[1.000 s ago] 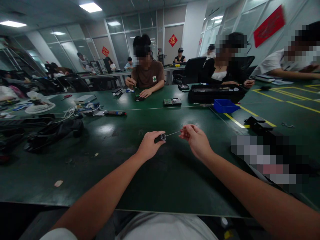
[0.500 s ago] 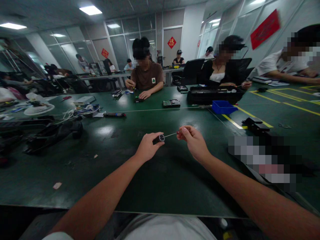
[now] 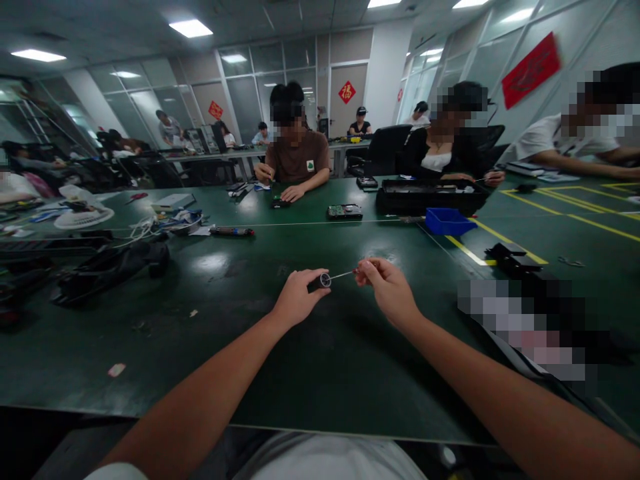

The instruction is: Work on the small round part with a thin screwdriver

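Observation:
My left hand (image 3: pixel 297 296) is closed round a small dark cylinder (image 3: pixel 320 281) with a round silver end facing right. My right hand (image 3: pixel 386 287) pinches the far end of a thin metal rod (image 3: pixel 342 274), whose near tip meets the cylinder's silver end. Both hands hover just above the dark green table (image 3: pixel 310 360), close together in the middle of the view. What the cylinder is, I cannot make out.
A blue bin (image 3: pixel 449 221) and a black tray (image 3: pixel 430 195) lie to the far right. A circuit board (image 3: pixel 345 212) and a dark pen-like tool (image 3: pixel 231 231) lie farther back. Black bags (image 3: pixel 110 267) sit at left. Other people work across the table.
My right hand has drawn slightly closer to the left, so less of the rod shows between them. The view has shifted a little; the hands keep their grips.

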Demonstrator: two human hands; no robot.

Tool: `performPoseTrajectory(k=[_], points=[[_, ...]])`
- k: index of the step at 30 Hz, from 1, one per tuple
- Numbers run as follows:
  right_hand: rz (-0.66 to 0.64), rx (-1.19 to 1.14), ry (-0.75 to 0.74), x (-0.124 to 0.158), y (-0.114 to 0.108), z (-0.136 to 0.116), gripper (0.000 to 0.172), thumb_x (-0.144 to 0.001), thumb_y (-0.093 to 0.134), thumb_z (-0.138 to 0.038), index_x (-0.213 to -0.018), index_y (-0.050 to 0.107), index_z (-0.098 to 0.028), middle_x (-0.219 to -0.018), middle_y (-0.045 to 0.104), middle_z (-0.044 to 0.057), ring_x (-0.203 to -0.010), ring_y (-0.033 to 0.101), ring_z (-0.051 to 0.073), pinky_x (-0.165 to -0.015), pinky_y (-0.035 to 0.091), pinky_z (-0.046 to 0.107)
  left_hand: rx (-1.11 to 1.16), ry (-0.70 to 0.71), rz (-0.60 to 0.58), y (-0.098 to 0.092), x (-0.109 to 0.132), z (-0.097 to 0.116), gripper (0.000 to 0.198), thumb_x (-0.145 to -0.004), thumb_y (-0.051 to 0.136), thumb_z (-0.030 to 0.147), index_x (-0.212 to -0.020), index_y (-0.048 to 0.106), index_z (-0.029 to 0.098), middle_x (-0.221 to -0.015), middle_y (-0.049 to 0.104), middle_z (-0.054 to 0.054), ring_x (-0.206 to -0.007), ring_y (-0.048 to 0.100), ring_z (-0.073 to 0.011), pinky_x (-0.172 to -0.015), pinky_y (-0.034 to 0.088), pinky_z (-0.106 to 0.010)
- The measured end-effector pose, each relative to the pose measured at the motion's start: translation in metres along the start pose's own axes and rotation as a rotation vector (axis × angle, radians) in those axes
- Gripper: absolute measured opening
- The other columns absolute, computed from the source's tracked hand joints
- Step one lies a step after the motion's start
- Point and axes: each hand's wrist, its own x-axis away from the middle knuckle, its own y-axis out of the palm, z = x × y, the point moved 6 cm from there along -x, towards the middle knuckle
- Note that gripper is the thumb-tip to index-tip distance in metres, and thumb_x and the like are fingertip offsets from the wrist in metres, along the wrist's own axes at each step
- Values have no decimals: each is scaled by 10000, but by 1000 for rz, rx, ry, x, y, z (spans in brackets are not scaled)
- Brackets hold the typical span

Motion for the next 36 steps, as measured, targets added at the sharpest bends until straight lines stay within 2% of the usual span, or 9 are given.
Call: performPoseTrajectory(k=[3, 5, 16, 20, 23, 27, 30, 33, 36], points=[[-33, 223, -6, 2, -2, -9, 368, -867, 645, -544, -762, 663, -192, -628, 647, 15, -573, 576, 153, -580, 442, 305, -7, 0, 2, 0, 0, -2, 411, -873, 719, 241, -1278, 646, 253, -1176, 698, -40, -1079, 605, -240, -1065, 402, -471], [-33, 289, -5, 4, -4, -13, 378, -858, 651, -547, -731, 660, -191, -591, 635, 8, -519, 540, 142, -526, 393, 292, -6, 8, 5, 0, 0, -3, 420, -873, 720, 243, -1286, 640, 256, -1193, 695, -42, -1100, 603, -242, -1077, 394, -480], [-43, 299, -27, 4, -2, -17, 355, -845, 655, -530, -771, 693, -185, -579, 639, 6, -498, 524, 134, -486, 359, 271, -13, 18, -5, 3, -1, -5, 415, -863, 734, 234, -1268, 652, 264, -1226, 696, -35, -1129, 609, -243, -1071, 401, -474], [-24, 336, -10, 5, -4, -18, 391, -836, 664, -560, -698, 667, -194, -545, 618, 0, -463, 492, 126, -472, 347, 275, -22, 11, -13, 3, 0, -4, 413, -864, 731, 235, -1269, 652, 264, -1230, 693, -33, -1130, 606, -248, -1086, 388, -491], [-28, 334, -18, 5, -4, -15, 379, -848, 658, -550, -708, 656, -198, -555, 615, 1, -488, 517, 137, -498, 381, 285, -33, -1, -16, 2, 0, -3, 416, -873, 721, 251, -1281, 647, 266, -1234, 689, -39, -1132, 602, -255, -1096, 379, -505], [-81, 161, -64, 2, 1, -8, 282, -892, 611, -483, -937, 641, -206, -688, 647, 2, -609, 592, 160, -591, 466, 305, -36, -3, -24, 2, -1, -2, 420, -881, 713, 263, -1295, 639, 262, -1232, 687, -47, -1130, 600, -256, -1106, 368, -511], [-126, 139, -53, 3, 5, -3, 293, -944, 538, -502, -929, 612, -218, -649, 590, -20, -598, 563, 153, -584, 453, 298, -37, -2, -29, 4, -1, -2, 413, -886, 705, 257, -1293, 640, 257, -1214, 690, -53, -1112, 604, -250, -1096, 379, -506], [-70, 179, -47, 3, 3, -3, 346, -956, 499, -528, -880, 630, -218, -655, 578, -10, -590, 537, 150, -580, 445, 301, -30, 4, -37, 4, -1, -1, 409, -891, 697, 265, -1296, 641, 254, -1200, 689, -61, -1109, 602, -253, -1089, 388, -504], [17, 104, -35, 4, 1, -4, 305, -897, 579, -519, -930, 635, -221, -774, 654, 27, -684, 601, 175, -661, 500, 330, -26, 0, -34, 4, 0, 0, 412, -895, 691, 268, -1302, 636, 249, -1193, 690, -63, -1110, 600, -257, -1083, 394, -501]])
